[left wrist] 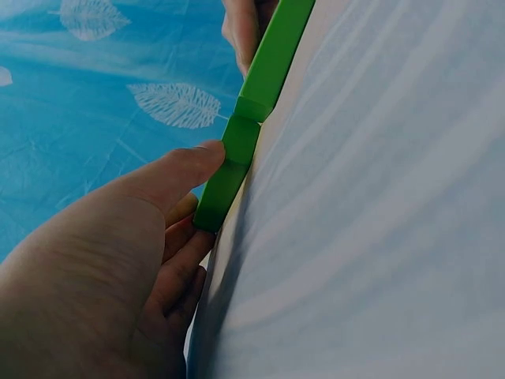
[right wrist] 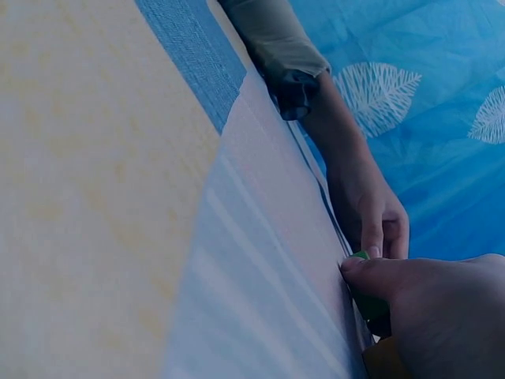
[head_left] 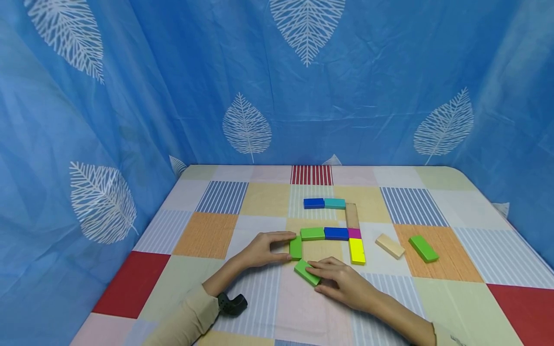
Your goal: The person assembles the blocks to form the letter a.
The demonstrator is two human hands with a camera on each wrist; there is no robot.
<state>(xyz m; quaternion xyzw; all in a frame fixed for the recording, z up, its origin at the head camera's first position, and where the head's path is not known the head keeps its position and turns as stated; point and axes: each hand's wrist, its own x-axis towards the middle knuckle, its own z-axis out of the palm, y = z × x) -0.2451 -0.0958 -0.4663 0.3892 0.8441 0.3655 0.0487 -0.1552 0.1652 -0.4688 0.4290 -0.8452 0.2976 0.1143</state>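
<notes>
In the head view my left hand [head_left: 258, 250] pinches an upright-lying green block [head_left: 295, 248] between thumb and fingers at its two ends. My right hand [head_left: 345, 282] grips another green block [head_left: 305, 272], set at a slant, its far corner close to the first one. A third green block [head_left: 312, 234] lies just beyond them, followed by a blue block [head_left: 336, 233], a magenta block [head_left: 354, 233] and a yellow block [head_left: 357, 252]. The left wrist view shows the thumb on the green block [left wrist: 227, 178]. Much of the block is hidden by my hand in the right wrist view.
A wooden block [head_left: 352, 216] runs back from the magenta one to a teal block [head_left: 335, 203] and a blue block [head_left: 313, 203]. Apart on the right lie a loose wooden block [head_left: 390, 246] and a green block [head_left: 423, 248]. Blue curtains [head_left: 346, 86] surround the patchwork-covered table [head_left: 253, 199].
</notes>
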